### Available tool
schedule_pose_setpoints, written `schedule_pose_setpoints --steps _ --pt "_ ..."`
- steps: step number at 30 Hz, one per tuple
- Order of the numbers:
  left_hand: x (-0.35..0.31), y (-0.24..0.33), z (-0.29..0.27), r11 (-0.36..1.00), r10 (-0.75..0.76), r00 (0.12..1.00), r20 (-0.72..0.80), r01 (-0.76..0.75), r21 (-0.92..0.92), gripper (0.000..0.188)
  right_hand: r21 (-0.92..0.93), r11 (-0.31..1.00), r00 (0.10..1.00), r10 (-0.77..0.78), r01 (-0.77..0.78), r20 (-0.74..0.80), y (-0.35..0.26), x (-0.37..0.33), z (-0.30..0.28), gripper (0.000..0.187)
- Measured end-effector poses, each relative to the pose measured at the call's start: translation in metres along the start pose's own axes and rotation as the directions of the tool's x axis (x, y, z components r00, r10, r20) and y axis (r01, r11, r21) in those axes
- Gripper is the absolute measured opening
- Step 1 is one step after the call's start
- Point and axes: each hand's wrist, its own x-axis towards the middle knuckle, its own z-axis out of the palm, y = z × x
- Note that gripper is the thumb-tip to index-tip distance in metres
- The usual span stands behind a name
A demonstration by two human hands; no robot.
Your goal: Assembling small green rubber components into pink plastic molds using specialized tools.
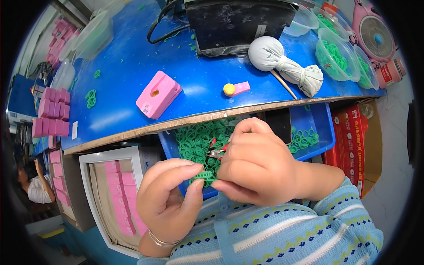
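A small green openwork ring [203, 175] is pinched between the thumb and fingertips of my left hand [170, 194]. My right hand [260, 165] is closed beside it, its thumb tip at a thin green end of the same piece. Below both hands a blue tray [326, 132] holds a heap of green rings [194, 139]. Red-handled pliers [216, 153] show at the right hand's knuckles, over the heap; the hand partly hides them, and whether it also holds them I cannot tell.
On the blue bench [119, 101] are a pink block [159, 95], a small pink piece with a yellow knob [238, 89], a white cloth-wrapped bundle [285, 64] and a black machine [238, 28]. Bowls of green pieces [335, 57] and a pink fan [375, 33] stand far right.
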Motion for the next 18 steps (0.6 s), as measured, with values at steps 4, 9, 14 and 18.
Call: schedule_pose_setpoints --steps 4,9,14,18 --pt "0.0033 0.0004 -0.0005 0.994 0.061 0.998 0.011 -0.062 0.092 0.030 -0.032 0.999 0.999 -0.029 0.028 -0.027 0.0015 -0.0017 0.0035 0.018" --pt "0.0021 0.0015 -0.0002 0.984 0.101 0.995 0.012 -0.102 0.143 0.031 -0.023 0.999 0.998 -0.041 0.039 -0.058 0.0012 -0.0020 0.0039 0.018" --pt "0.0018 0.0033 0.0030 0.998 0.063 0.997 -0.035 -0.062 0.015 0.027 -0.041 0.998 0.995 -0.060 0.058 -0.074 0.0000 -0.0026 0.0041 0.018" --pt "0.0027 0.0019 -0.0019 0.988 0.117 0.993 0.027 -0.120 0.102 0.024 -0.016 0.999 0.994 -0.048 0.047 -0.100 0.0023 -0.0041 0.0046 0.016"
